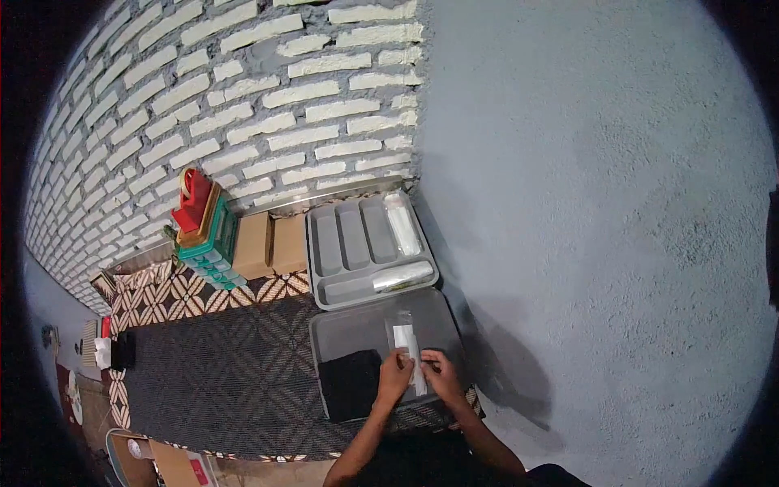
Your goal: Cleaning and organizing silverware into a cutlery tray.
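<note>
My left hand (397, 372) pinches the left edge of a clear plastic packet (417, 374) with white contents, held over a grey tray (356, 329). At the packet's right side is my right hand (439, 372), its fingers curled near the plastic; whether they grip it is not plain. A white paper piece (402, 335) shows at the packet's upper left. A folded black cloth (348, 383) lies in the tray, left of my left hand. Beyond, a grey compartment organizer (351, 295) holds a packet of white items (401, 226) at the right and another clear-wrapped packet (403, 277) in its front compartment.
Brown cardboard boxes (254, 245) stand left of the organizer, beside a teal drawer unit (210, 259) topped by a red item (193, 204). A dark mat (231, 371) covers the patterned tablecloth. A white brick wall (304, 91) rises behind; a grey wall (596, 213) borders the right.
</note>
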Motion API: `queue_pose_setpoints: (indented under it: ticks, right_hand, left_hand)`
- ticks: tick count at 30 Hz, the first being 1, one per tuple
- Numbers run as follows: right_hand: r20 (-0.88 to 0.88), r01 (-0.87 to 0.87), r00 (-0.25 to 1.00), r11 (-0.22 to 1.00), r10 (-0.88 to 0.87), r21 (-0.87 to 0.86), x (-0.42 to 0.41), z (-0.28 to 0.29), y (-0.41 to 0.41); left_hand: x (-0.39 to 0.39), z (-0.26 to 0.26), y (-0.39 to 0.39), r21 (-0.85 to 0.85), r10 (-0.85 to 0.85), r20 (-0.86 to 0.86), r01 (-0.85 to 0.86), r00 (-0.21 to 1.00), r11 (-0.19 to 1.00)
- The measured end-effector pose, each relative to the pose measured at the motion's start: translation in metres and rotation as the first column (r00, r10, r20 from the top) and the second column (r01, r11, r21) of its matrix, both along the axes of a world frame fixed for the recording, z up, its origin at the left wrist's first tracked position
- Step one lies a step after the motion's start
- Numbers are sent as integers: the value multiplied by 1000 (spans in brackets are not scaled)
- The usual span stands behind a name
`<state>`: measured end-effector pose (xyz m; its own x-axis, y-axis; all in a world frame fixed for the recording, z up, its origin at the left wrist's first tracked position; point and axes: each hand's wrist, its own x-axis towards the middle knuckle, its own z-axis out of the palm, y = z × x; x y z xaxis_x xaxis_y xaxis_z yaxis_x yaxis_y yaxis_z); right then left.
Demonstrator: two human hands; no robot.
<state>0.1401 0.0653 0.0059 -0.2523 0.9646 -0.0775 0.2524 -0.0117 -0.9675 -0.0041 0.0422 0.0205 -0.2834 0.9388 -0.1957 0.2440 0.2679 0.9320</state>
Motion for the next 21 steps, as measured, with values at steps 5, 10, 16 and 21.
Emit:
queue_pose_setpoints:
  ticks: [5,10,16,21]
  right_hand:
    - [-351,230,898,963,-267,-143,-5,51,8]
    - [-400,-34,916,998,8,-58,-9,112,27]
    - [-221,-134,961,979,167,156,-26,161,26]
    - [-103,-277,948,941,300,194,-39,180,21]
  left_hand:
    - [-15,37,-7,147,-54,244,18,968,989]
    - [-27,66,-20,245,-123,276,54,953,968]
    - [-35,83,-26,402,-75,424,-114,903,909]
    - [-31,85,-26,401,-84,370,-78,925,913]
